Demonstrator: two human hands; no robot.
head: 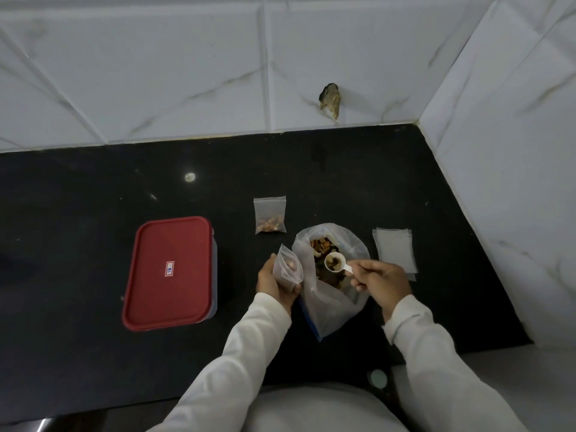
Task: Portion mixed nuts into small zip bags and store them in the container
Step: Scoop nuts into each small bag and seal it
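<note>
Head view: left hand [276, 283] grips limp bag [288, 268] by its side; right hand [381, 280], three o'clock, pinches a seemingly loaded scoop [335, 263].

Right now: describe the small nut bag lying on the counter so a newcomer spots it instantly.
On the black countertop, look between the red-lidded container and the big open nut bag. Beyond them, toward the tiled wall, a small zip bag lies flat. Unlike the empty bags stacked at right and the open bag in the left hand, it lies alone, nuts at its bottom.
</note>
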